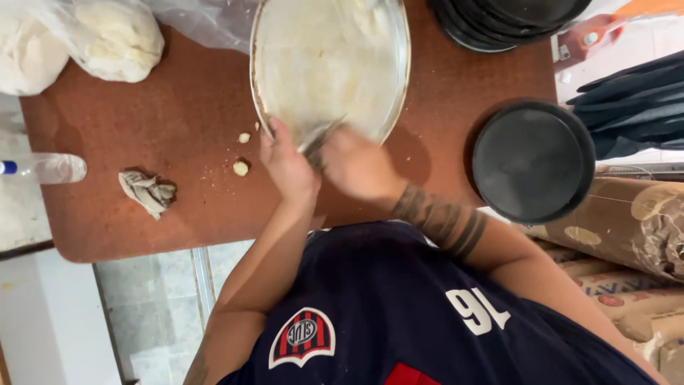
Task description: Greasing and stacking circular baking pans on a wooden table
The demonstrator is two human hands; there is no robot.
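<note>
The head camera is looking down at a person in a dark blue shirt who is working at a reddish-brown wooden board (178, 107). A big round metal pan (331, 64) is sitting on the board, and a thin, pale sheet of dough is lying flat inside it, covering most of the bottom.

The person's left hand (286, 165) is gripping the near rim of the pan, with the fingers curled over the edge. The right hand (356, 162) is sitting just beside it at the same rim. Its fingers are bent and close together around something thin and grey, but the picture is too blurry to tell what it is.

Two small crumbs of dough (242, 153) are lying on the board near the left hand, and they look like bits cut off the edge. So the dough seems to be already spread out in the pan, and the person seems to be tidying the rim now.

Two big lumps of white dough in clear plastic (117, 39) are waiting at the far corner, not flattened yet. An empty round black pan (534, 162) is sitting to the right, and more black pans (509, 21) are stacked behind it. A crumpled grey rag (147, 191) and a clear plastic bottle (50, 168) are lying off to the left.
</note>
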